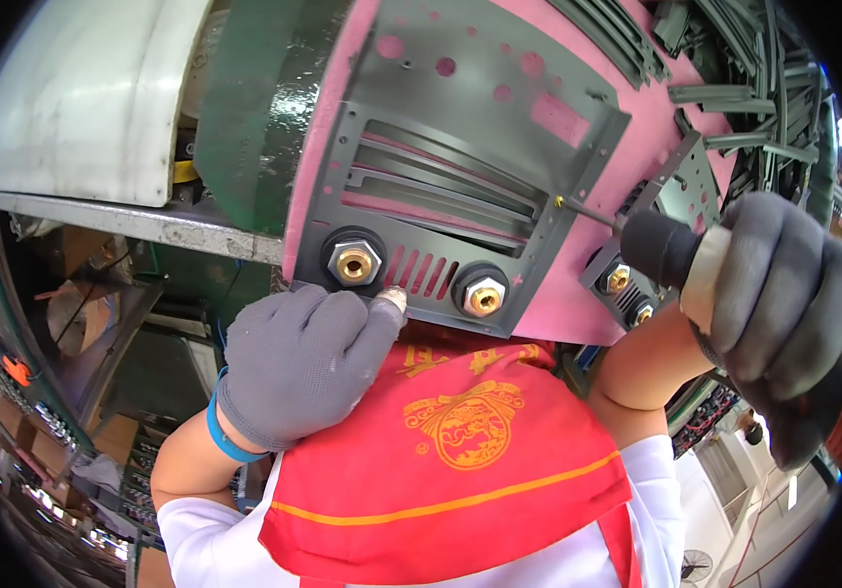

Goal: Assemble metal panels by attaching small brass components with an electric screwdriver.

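Grey metal panel: A grey metal panel (pixel 421 103), cut with slots and round holes, is laid on a pink sheet (pixel 583 255) in front of the body; its long axis is pointed away from the apron, with the far end leaned to the right.
Screw: A small brass-coloured screw (pixel 558 202) is seen at the panel's right flange, level with the lower slats.
Black driver: A black driver (pixel 656 245) is aimed from the lower right, its thin shaft slanted up and leftward to the screw; whether the bit is fully seated cannot be told.
Right hand: The gloved right hand (pixel 774 284) is closed around the driver; the screw is placed to its left and slightly farther from the body, and of the two hands this one is nearer to it.
Left hand: The gloved left hand (pixel 303 363) is set at the panel's near edge, fingers curled, thumb laid against the rim; how firmly the edge is gripped cannot be told, as the fingertips are hidden.
Brass fittings: Two hex-nutted brass fittings (pixel 353 262) are mounted near that edge, one on either side of the thumb.
Alongside: A second panel (pixel 691 186) with similar fittings is partly hidden behind the driver, and dark strips (pixel 749 59) are heaped beyond it.
Clothing: A red apron (pixel 539 441) is worn, with a blue wristband (pixel 230 436) at the left wrist.
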`<action>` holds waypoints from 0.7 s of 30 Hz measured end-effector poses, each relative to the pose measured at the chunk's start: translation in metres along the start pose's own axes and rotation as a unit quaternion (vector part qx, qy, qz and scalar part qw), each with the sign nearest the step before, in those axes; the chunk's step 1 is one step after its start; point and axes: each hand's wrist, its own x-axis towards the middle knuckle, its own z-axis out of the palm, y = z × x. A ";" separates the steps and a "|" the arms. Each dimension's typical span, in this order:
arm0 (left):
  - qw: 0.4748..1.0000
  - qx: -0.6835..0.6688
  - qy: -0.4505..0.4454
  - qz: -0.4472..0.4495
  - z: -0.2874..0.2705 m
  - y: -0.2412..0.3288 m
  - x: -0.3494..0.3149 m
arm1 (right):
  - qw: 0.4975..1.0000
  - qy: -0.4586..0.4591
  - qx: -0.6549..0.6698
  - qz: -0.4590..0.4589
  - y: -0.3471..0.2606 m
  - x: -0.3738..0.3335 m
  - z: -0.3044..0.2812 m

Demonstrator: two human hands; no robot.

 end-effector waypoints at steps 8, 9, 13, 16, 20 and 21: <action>0.999 0.030 -0.001 -0.012 0.003 0.010 0.006 | 0.993 0.021 -0.053 0.099 -0.011 0.032 0.017; 0.999 0.032 0.009 -0.017 0.005 0.011 0.006 | 0.993 0.040 -0.073 0.087 -0.013 0.033 0.018; 0.999 0.027 0.029 -0.015 0.004 0.010 0.003 | 0.993 -0.061 0.059 0.082 -0.021 0.032 0.008; 0.998 -0.031 0.007 -0.046 -0.007 0.009 0.004 | 0.960 0.272 -0.061 -0.028 -0.026 0.015 0.027; 0.858 -0.462 0.069 -0.216 -0.022 0.011 0.022 | 0.954 0.295 0.007 -0.055 -0.032 -0.018 0.045; 0.859 -0.459 0.077 -0.214 -0.024 0.010 0.029 | 0.951 0.299 -0.010 -0.075 -0.032 -0.022 0.048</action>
